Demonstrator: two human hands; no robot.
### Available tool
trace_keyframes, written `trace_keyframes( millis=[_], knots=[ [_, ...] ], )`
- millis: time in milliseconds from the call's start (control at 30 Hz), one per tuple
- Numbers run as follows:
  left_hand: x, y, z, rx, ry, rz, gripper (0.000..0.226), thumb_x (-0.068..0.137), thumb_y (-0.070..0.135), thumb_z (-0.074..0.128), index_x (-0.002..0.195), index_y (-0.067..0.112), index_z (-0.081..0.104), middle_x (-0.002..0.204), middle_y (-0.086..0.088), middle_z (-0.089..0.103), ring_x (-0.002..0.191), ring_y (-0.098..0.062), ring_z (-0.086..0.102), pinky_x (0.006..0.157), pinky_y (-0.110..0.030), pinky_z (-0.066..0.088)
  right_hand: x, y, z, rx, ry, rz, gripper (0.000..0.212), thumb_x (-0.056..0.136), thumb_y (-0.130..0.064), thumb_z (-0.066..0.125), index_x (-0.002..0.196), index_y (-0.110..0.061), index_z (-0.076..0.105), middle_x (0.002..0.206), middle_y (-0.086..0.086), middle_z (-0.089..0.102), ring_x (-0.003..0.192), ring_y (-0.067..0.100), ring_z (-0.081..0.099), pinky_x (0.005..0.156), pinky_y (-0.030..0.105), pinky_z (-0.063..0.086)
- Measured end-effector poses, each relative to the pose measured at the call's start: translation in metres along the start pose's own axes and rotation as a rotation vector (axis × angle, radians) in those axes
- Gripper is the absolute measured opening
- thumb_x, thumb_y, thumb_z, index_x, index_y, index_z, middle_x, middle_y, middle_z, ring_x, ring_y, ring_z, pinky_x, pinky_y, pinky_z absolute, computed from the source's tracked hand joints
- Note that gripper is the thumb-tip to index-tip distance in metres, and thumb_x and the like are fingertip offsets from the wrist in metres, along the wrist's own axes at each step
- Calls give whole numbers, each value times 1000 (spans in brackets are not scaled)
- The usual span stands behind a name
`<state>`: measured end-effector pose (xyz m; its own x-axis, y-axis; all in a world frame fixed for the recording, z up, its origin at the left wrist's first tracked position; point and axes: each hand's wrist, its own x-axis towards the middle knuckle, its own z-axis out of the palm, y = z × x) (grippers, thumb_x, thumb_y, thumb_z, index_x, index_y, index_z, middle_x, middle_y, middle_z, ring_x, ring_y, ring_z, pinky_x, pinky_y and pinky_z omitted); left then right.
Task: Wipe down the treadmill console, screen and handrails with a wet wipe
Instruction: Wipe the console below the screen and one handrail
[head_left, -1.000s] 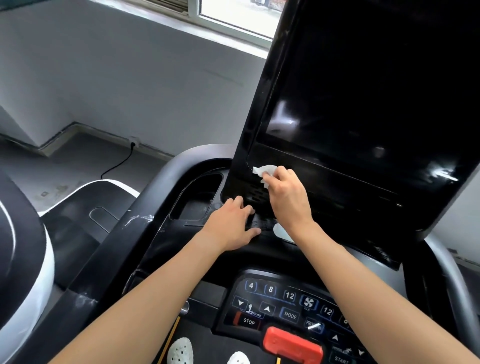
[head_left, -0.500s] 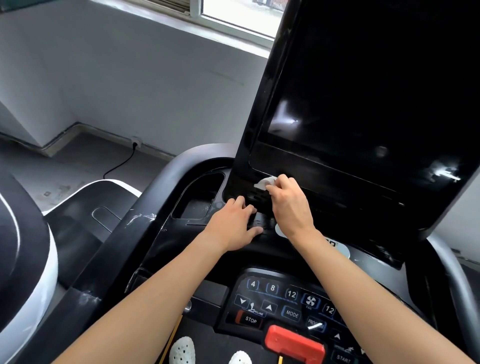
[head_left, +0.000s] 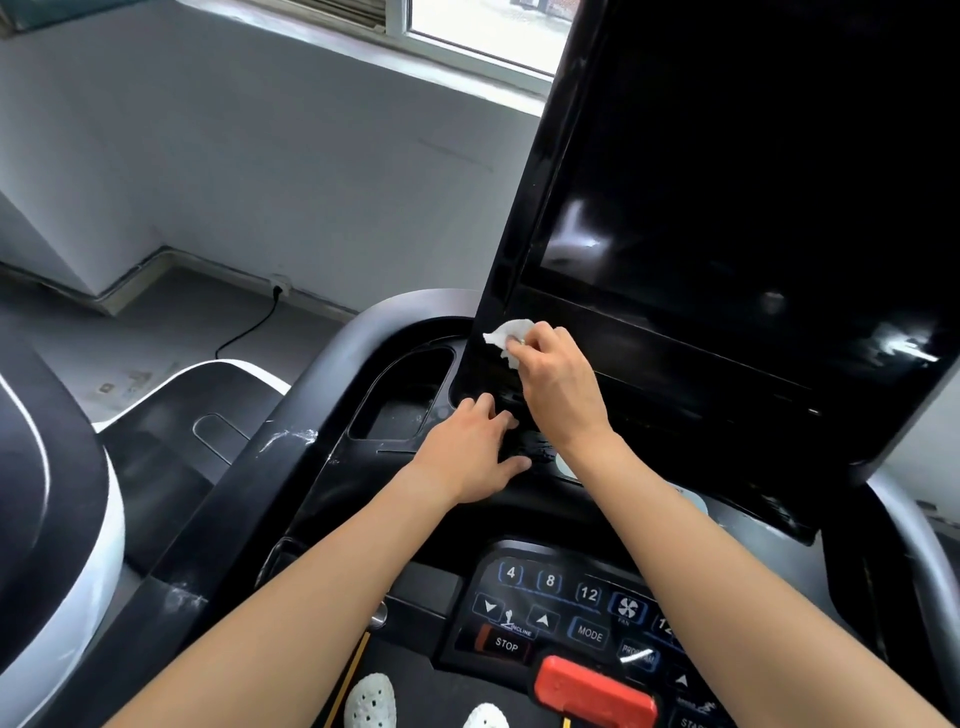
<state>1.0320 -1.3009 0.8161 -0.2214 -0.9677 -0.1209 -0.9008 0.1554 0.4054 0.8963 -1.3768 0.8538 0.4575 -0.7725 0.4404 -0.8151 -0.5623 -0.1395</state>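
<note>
The right hand (head_left: 558, 387) pinches a crumpled white wet wipe (head_left: 506, 335) between thumb and fingertips, pressing it on the lower-left corner of the tall glossy black treadmill screen (head_left: 753, 182), on the bezel band under the glass. The left hand (head_left: 467, 452) rests just below, fingers spread flat on the black plastic console deck (head_left: 343, 483), holding nothing. From the grip, nearly all the screen lies up and rightward; the band's long axis runs right, so only 1 hand, the right, suits that sweep.
</note>
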Motion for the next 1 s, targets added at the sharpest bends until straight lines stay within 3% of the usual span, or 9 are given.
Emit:
trace_keyframes(
  millis=[167,300,400,500,600,800,900,1000],
  knots=[
    [-2,-2,3,-20,27,17,65,96,64,53,146,24,48,128,1,42,121,-18,42,96,-38,51,-21,13,-9,16,65,51,18,94,-1,60,108,-4,71,91,2,59,78,22,52,59,40,52],
    [-9,-11,1,-81,-2,45,64,98,56,56,152,24,44,137,3,44,130,-17,42,104,-38,48,-24,-9,-10,51,76,133,10,94,-6,63,95,-3,72,88,3,60,78,24,56,64,41,53],
    [-17,-28,-5,-70,5,51,52,96,43,60,143,21,54,133,1,53,125,-21,51,104,-41,48,-23,-35,-1,126,-37,97,12,94,-11,62,88,-6,70,86,2,58,78,23,56,66,41,51],
    [-32,-52,-11,-53,126,-33,36,96,32,57,127,15,61,121,-3,59,115,-24,56,101,-36,46,-21,-51,16,143,-270,86,16,94,-16,59,87,-11,71,86,-1,54,78,23,55,67,42,50],
    [-49,-78,-20,-67,240,-132,35,96,26,57,128,13,63,120,-4,61,114,-24,55,102,-36,44,-28,-62,31,117,-482,44,18,94,-18,59,91,-15,76,90,-1,56,87,23,55,74,38,48],
    [-66,-114,-40,-109,305,-273,42,97,19,55,138,10,58,140,-4,54,129,-23,50,105,-34,43,-21,-81,42,60,-617,-107,18,93,-11,60,84,-16,74,87,0,55,86,27,55,70,37,45],
    [-66,-131,-48,-104,291,-301,44,97,19,55,140,9,55,147,-6,50,134,-24,46,110,-35,39,-5,-77,44,-69,-588,-58,22,82,-4,56,87,-19,70,81,-1,46,78,27,53,63,38,45],
    [-63,-145,-56,-120,259,-307,48,99,20,53,146,9,49,158,-7,40,146,-23,35,114,-36,35,5,-86,46,-67,-551,-27,19,90,-6,54,93,-16,70,84,-3,47,81,28,56,64,35,42]
  ],
)
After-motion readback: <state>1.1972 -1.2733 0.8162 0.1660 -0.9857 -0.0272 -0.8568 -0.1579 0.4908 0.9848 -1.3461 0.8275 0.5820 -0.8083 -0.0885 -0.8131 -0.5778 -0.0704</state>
